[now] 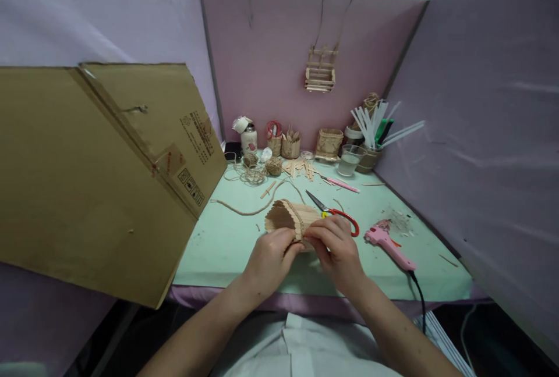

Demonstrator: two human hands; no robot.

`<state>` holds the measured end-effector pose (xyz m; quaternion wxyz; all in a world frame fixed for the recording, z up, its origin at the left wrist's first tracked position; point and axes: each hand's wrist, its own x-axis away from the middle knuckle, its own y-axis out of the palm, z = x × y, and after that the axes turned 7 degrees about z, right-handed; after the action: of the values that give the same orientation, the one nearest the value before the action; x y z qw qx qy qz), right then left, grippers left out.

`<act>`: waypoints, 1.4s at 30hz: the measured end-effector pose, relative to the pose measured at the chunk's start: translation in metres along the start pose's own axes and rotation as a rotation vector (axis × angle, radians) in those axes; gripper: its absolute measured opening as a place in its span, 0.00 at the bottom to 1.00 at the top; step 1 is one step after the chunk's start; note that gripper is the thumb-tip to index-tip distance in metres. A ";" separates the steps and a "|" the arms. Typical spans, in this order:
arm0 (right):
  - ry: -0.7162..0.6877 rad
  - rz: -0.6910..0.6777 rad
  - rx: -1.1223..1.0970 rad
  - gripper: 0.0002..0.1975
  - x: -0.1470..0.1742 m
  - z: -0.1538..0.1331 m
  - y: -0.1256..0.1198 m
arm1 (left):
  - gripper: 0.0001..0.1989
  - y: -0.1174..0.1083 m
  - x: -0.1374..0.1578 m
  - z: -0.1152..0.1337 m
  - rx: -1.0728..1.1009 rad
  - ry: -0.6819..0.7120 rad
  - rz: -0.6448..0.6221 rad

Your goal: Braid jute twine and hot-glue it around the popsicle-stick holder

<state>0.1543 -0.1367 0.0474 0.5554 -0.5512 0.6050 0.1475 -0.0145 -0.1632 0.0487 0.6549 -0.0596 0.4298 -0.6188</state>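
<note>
A round holder made of wooden craft sticks (pixel 311 213) lies on its side near the table's front, its open mouth facing left. Twine (pixel 297 214) runs around it close to the rim. My left hand (pixel 273 252) is closed on the rim's near side, thumb and fingers pinching. My right hand (pixel 335 244) presses its fingers onto the holder's side, right beside the left fingertips. Under the fingers, the end of the twine is hidden. Just behind my right hand lie open scissors (pixel 349 219) with red and yellow handles.
A pink hot glue gun (pixel 391 246) lies at the right, its cord over the front edge. Loose rope (pixel 244 212), twine balls (pixel 273 166), craft sticks (pixel 301 167) and a water cup (pixel 349 162) sit farther back. A cardboard sheet (pixel 131 179) leans at the left.
</note>
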 end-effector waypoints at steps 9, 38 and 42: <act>0.189 0.123 -0.127 0.21 0.005 0.016 -0.005 | 0.10 -0.015 -0.011 -0.019 0.084 -0.025 0.010; 0.472 0.123 -0.076 0.58 0.011 0.031 0.063 | 0.33 -0.001 -0.059 -0.042 0.984 -0.468 0.078; 0.458 0.146 -0.048 0.59 0.014 0.033 0.068 | 0.31 0.001 -0.057 -0.050 1.000 -0.452 0.102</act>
<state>0.1179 -0.0938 -0.0050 0.3786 -0.5381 0.7495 0.0727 -0.0380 -0.0908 0.0448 0.7083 0.1483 -0.0655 -0.6870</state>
